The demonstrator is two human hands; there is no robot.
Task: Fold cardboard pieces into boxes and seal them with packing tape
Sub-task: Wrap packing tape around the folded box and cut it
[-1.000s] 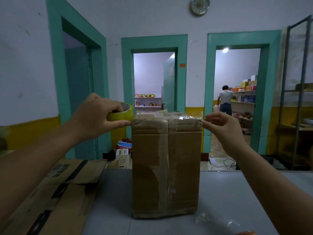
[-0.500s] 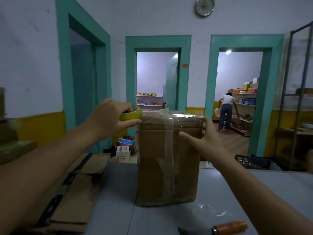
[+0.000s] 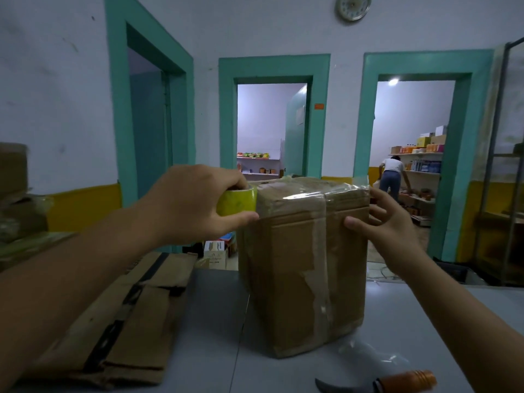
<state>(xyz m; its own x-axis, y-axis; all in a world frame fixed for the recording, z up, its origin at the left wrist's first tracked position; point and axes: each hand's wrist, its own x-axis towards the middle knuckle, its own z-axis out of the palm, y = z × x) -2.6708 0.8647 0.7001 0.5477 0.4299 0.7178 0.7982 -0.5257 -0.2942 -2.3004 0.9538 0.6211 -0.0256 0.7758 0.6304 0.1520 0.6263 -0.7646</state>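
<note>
Surface: grey table (image 3: pixel 215 321), beneath both forearms.
- Below the left hand (image 3: pixel 187 205): flattened cardboard (image 3: pixel 136 321) with black stripes, flat on the table.
- Below the right hand (image 3: pixel 391 225), near the table's front edge: knife (image 3: pixel 397 381) with an orange-brown handle, just beside a scrap of clear film.

Room: white wall with a yellow lower band and three teal door frames, beyond the hands.
- Wall clock (image 3: pixel 353 7): high above the right hand.
- Metal rack (image 3: pixel 507 165): to that hand's right.
- Person (image 3: pixel 392 177): bent at shelves in the far room.

Box (image 3: pixel 300 268): upright on the table between the two hands, with clear tape (image 3: pixel 312 194) across its top.

Left hand: curled round the yellow-green tape roll (image 3: pixel 236 201), held against the box's top left corner.

Right hand: fingers spread at the box's top right edge, thumb pressed on its front face.
</note>
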